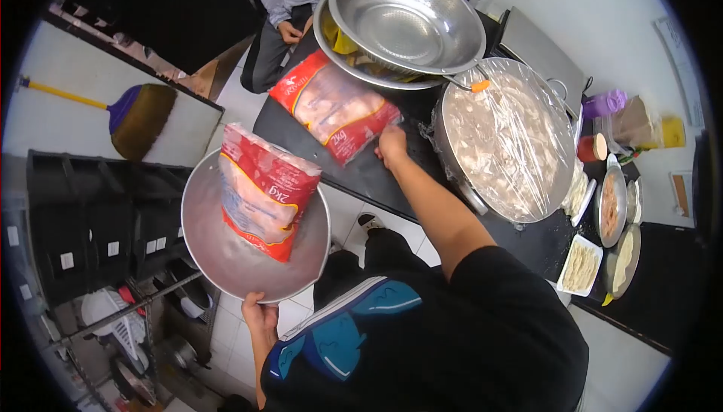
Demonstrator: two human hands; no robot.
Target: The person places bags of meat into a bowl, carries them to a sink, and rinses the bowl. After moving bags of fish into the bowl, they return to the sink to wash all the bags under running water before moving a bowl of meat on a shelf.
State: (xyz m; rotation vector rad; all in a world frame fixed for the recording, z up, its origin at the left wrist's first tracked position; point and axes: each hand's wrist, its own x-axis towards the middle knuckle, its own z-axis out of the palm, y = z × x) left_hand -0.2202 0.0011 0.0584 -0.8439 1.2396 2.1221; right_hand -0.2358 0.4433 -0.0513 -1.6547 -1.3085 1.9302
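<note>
My left hand (260,312) grips the near rim of a large metal bowl (199,220). Inside this bowl stands a red and clear 2kg bag (263,201) of pale pieces, leaning over its rim. A similar bag (331,107) lies on the black table (354,167), partly beside a stack of metal basins. At that bag's right lower corner is my right hand (392,147), its fingers curled closed against the edge.
Stacked metal basins (407,24) stand at the table's far side. Right of them is a plastic-covered basin (508,141). Trays (580,265) and plates of food line the right. A seated person (290,32) is across the table. Dark drawers (98,224) and a broom (143,122) are left.
</note>
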